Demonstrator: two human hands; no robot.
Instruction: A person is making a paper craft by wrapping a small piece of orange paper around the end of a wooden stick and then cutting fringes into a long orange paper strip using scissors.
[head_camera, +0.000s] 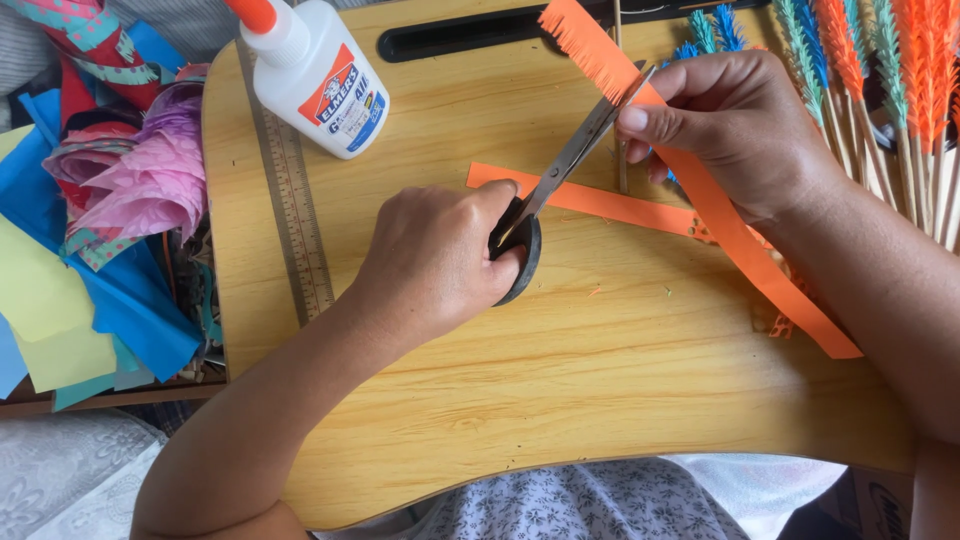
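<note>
My left hand (435, 262) grips the black handles of a pair of scissors (560, 170) over a wooden lap desk (520, 370). The blades point up and right onto a long orange paper strip (745, 255). My right hand (735, 125) pinches that strip near its upper end, where the edge is cut into a fine fringe (590, 45). A second orange strip (610, 205) lies flat on the desk under the scissors. A thin wooden stick (621, 165) stands behind the blades.
A white glue bottle (315, 70) with an orange cap lies at the desk's top left, beside a metal ruler (295, 210). Coloured paper sheets (80, 290) pile up at the left. Fringed paper feathers on sticks (880, 90) lie at the top right.
</note>
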